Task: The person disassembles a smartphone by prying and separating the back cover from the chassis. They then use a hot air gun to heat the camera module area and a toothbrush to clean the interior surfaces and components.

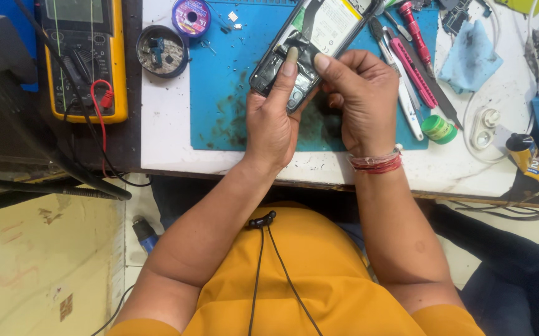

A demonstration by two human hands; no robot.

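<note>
The white workbench runs across the upper part of the view, its near edge just above the person's lap and its left edge next to a dark surface. A blue work mat covers its middle, smudged with dark marks; the mat's left half is mostly bare, and that is the widest open room near the hands. A white strip of bench lies free between the mat's near edge and the bench's edge.

On the dark surface at the left lies a yellow multimeter with red and black leads trailing toward the bench edge. Right of the mat the bench is crowded: a blue cloth, a row of hand tools with a pink-handled one, a small green round tub and white cable. At the mat's upper left sit a round dish of small parts and a purple spool.

An opened phone, back cover off and battery showing, is held tilted over the mat's upper middle. The left hand wraps its lower end, the thumb pressed flat on the exposed inside. The right hand is curled beside it, the thumb tip touching the phone's inner face next to the left thumb.
</note>
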